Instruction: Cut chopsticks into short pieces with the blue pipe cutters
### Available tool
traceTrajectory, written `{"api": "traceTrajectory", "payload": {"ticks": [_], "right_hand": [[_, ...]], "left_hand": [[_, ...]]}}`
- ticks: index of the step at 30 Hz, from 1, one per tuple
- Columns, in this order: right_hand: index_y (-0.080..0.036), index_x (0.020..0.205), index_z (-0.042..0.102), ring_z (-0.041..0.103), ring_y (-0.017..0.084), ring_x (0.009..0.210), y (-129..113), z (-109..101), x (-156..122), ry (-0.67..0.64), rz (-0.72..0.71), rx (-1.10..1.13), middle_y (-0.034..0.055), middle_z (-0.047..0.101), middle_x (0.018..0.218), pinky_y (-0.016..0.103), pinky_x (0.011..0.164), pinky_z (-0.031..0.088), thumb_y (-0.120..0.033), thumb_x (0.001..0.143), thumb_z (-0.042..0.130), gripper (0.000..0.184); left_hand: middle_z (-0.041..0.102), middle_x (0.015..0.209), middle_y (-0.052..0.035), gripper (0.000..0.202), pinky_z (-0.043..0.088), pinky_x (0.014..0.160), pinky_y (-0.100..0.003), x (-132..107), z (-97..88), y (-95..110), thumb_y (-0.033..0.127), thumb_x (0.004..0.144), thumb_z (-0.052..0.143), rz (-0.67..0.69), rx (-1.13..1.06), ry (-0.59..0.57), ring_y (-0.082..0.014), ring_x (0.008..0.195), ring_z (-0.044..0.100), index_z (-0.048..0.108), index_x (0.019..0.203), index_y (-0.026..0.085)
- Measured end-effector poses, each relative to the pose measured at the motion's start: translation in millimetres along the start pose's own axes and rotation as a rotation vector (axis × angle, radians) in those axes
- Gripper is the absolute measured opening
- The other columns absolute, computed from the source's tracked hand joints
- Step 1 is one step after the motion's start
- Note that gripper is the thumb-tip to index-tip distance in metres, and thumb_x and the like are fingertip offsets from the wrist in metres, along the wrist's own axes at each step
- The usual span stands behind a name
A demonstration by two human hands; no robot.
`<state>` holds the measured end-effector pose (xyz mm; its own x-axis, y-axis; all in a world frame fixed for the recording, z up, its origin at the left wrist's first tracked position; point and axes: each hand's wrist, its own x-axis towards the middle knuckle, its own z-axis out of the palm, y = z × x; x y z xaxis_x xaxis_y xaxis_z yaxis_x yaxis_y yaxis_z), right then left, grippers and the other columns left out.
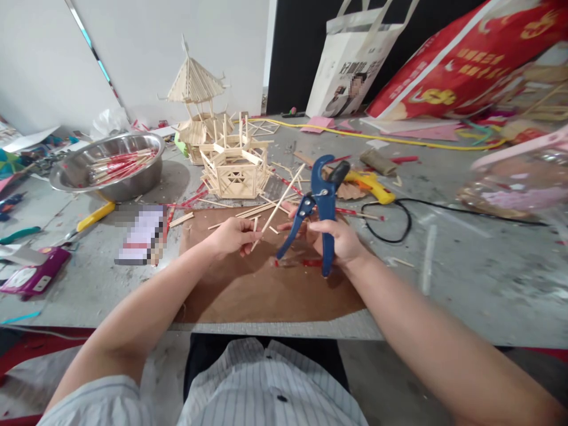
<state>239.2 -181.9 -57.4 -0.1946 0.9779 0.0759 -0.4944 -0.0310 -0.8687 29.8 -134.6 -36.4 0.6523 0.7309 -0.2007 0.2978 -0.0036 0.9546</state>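
Observation:
My left hand (pixel 235 235) pinches a thin wooden stick (pixel 284 195) that slants up to the right; a short stick piece also pokes up by its fingers. In my right hand (pixel 339 239) is a blue pipe cutter (pixel 327 222), held upright with its handles spread and its curved jaw at the top. The stick's upper end reaches close to the cutter. Both hands are over a brown board (pixel 248 290) strewn with a few loose sticks. Just beyond stands a partly built stick model (pixel 235 171) with a latticed wall and bare posts.
Behind it is a roofed stick pavilion (pixel 195 86). To the left are a steel basin (pixel 146 168) of wrapped sticks, a yellow-handled knife (pixel 95 217) and a phone (pixel 141 234). A yellow glue gun (pixel 373 186) with a black cord lies right. Bags (pixel 350 71) stand behind.

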Motion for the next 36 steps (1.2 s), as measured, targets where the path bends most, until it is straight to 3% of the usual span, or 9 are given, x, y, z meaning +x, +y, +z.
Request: {"api": "traceTrajectory", "payload": {"ticks": [5, 12, 17, 20, 26, 32, 36], "right_hand": [[-0.021, 0.090, 0.063, 0.055, 0.027, 0.105, 1, 6, -5, -0.156, 0.037, -0.126, 0.0043, 0.059, 0.115, 0.044, 0.088, 0.043, -0.019, 0.064, 0.054, 0.028], [-0.020, 0.095, 0.063, 0.050, 0.026, 0.110, -2, 8, -7, -0.221, -0.004, -0.242, 0.0046, 0.058, 0.116, 0.044, 0.095, 0.037, -0.021, 0.065, 0.054, 0.031], [-0.022, 0.102, 0.061, 0.048, 0.024, 0.113, -3, 6, -8, -0.285, -0.053, -0.297, 0.0035, 0.057, 0.118, 0.043, 0.096, 0.036, -0.019, 0.068, 0.053, 0.035], [-0.022, 0.102, 0.061, 0.048, 0.024, 0.113, -4, 8, -9, -0.302, -0.066, -0.311, 0.0034, 0.057, 0.118, 0.043, 0.097, 0.035, -0.019, 0.068, 0.054, 0.035], [-0.022, 0.094, 0.063, 0.048, 0.025, 0.112, -6, 14, -13, -0.244, -0.032, -0.332, 0.0032, 0.060, 0.111, 0.042, 0.098, 0.034, -0.022, 0.064, 0.057, 0.031], [-0.027, 0.091, 0.064, 0.053, 0.026, 0.107, -10, 16, -16, -0.122, -0.014, -0.208, 0.0006, 0.061, 0.110, 0.042, 0.088, 0.043, -0.021, 0.060, 0.055, 0.033], [-0.027, 0.087, 0.064, 0.055, 0.028, 0.103, -14, 14, -15, -0.056, -0.022, -0.155, 0.0014, 0.061, 0.111, 0.044, 0.085, 0.044, -0.022, 0.057, 0.056, 0.032]], "left_hand": [[0.049, 0.044, 0.0047, 0.021, 0.037, 0.037, -0.015, 3, 8.5, -5, 0.032, 0.073, 0.058, -0.035, 0.072, -0.042, -0.0051, 0.037, 0.046, 0.054, 0.068, 0.012], [0.050, 0.041, 0.0031, 0.021, 0.039, 0.036, -0.015, 2, 15.5, -4, 0.029, 0.074, 0.057, -0.084, 0.132, -0.075, -0.0061, 0.035, 0.048, 0.063, 0.075, 0.009], [0.060, 0.055, 0.0006, 0.022, 0.038, 0.034, -0.013, 2, 16.7, -3, 0.026, 0.075, 0.055, -0.133, 0.092, -0.128, -0.0058, 0.037, 0.052, 0.063, 0.088, 0.010], [0.059, 0.053, 0.0015, 0.021, 0.038, 0.035, -0.012, 1, 15.8, -3, 0.025, 0.076, 0.053, -0.132, 0.116, -0.153, -0.0056, 0.037, 0.053, 0.062, 0.087, 0.010], [0.054, 0.052, 0.0028, 0.018, 0.037, 0.032, -0.013, -2, 16.9, 0, 0.028, 0.077, 0.053, -0.046, 0.163, -0.155, -0.0060, 0.036, 0.051, 0.059, 0.076, 0.011], [0.056, 0.056, 0.0018, 0.023, 0.038, 0.034, -0.015, 2, 14.4, -5, 0.034, 0.078, 0.052, 0.083, 0.062, 0.058, -0.0064, 0.037, 0.051, 0.057, 0.083, 0.012], [0.050, 0.043, 0.0049, 0.019, 0.036, 0.035, -0.014, 5, 11.6, -11, 0.027, 0.080, 0.049, 0.072, 0.192, 0.091, -0.0064, 0.034, 0.048, 0.058, 0.087, 0.012]]}}
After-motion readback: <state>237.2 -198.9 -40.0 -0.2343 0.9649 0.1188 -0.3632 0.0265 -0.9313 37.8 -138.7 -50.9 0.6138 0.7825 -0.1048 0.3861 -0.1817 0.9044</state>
